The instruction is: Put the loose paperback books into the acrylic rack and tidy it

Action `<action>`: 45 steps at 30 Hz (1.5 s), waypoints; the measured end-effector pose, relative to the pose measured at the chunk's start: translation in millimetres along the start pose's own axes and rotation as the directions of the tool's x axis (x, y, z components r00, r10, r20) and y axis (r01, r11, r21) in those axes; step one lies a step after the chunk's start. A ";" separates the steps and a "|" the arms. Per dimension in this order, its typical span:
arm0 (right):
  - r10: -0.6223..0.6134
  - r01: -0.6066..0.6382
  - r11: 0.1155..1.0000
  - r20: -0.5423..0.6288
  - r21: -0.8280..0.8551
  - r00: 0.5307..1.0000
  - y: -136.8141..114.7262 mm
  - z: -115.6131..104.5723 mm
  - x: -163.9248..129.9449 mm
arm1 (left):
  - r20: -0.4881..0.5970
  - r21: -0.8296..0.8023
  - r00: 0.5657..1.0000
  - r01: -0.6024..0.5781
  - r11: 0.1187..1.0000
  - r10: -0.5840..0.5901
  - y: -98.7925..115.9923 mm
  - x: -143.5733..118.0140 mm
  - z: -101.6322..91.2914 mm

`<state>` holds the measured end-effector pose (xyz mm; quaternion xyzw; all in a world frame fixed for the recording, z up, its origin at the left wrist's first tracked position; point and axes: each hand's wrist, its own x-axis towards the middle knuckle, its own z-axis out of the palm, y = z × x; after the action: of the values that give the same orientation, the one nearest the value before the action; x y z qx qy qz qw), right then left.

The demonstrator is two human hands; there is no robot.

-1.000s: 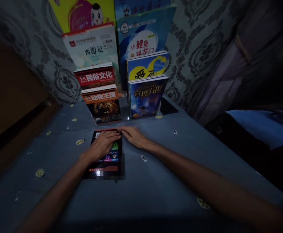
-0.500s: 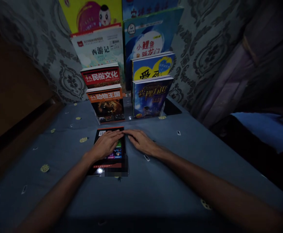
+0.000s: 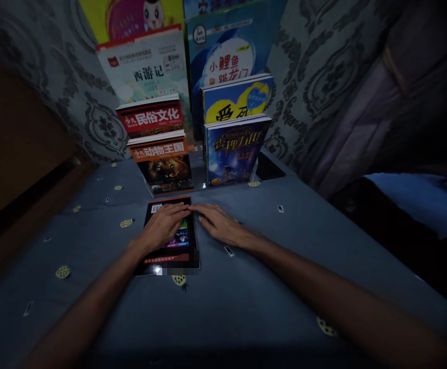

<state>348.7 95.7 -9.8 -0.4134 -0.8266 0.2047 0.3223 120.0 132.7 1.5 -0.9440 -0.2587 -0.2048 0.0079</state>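
Note:
A black-covered book (image 3: 181,239) with a barcode and small coloured pictures lies flat on the cloth in front of me. My left hand (image 3: 164,223) rests palm down across it, fingers stretched toward its upper right corner and hiding much of the cover. At that same corner are the fingertips of my right hand (image 3: 219,224), very close to those of the left. The right fingers are extended with the thumb apart, and that palm is over the cloth just beside the book's right edge. Neither hand grasps anything.
Behind the book, a tiered stand holds upright books: a lion-covered book (image 3: 165,169), a red one (image 3: 154,119), a dark blue one (image 3: 233,154) and several taller ones. Blue patterned cloth (image 3: 246,307) covers the table. Patterned wall covering and a curtain (image 3: 354,123) are beyond.
The camera view has shifted slightly, so the stand and its books sit a little further left and higher. Both hands keep nearly the same pose at the book.

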 end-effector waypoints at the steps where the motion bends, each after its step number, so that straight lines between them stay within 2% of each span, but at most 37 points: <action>1: -0.005 0.005 1.000 0.002 0.002 1.000 1.2 0.3 0.1 | -0.010 -0.004 1.000 -0.013 1.000 0.013 -0.1 -0.5 -0.2; 6: -0.009 0.009 1.000 0.006 0.006 1.000 3.2 2.0 0.5 | -0.003 0.001 0.999 -0.034 0.999 0.034 3.7 0.2 -3.6; 10: -0.026 0.026 1.000 -0.001 -0.003 1.000 5.4 5.0 0.6 | 0.041 0.020 0.999 0.009 1.000 -0.010 11.6 0.8 -7.6; 16: -0.053 0.052 0.998 -0.014 -0.042 0.999 16.1 12.1 -1.3 | 0.028 -0.072 1.000 0.000 0.997 0.002 19.0 -3.0 -14.4; 23: -0.082 0.082 0.995 0.000 -0.065 0.997 18.5 13.1 0.7 | 0.086 -0.077 0.996 0.005 0.997 0.002 22.7 -3.7 -21.4; 32: -0.052 0.052 0.998 -0.023 0.023 0.998 14.1 10.1 0.1 | 0.088 -0.123 0.996 -0.011 0.992 0.022 24.7 -7.5 -24.8; 39: -0.060 0.060 0.996 0.007 -0.072 0.998 15.3 10.6 0.7 | 0.111 -0.136 0.993 -0.028 0.990 0.043 29.5 -6.4 -28.8; 45: -0.126 0.122 0.988 -0.037 -0.098 0.991 15.1 11.2 -0.3 | 0.149 -0.118 0.987 -0.036 0.992 0.054 32.6 -7.4 -31.9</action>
<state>349.3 103.3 -27.0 -0.3804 -0.8525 0.1355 0.3319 118.0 97.0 30.8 -0.9613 -0.2250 -0.1465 -0.0616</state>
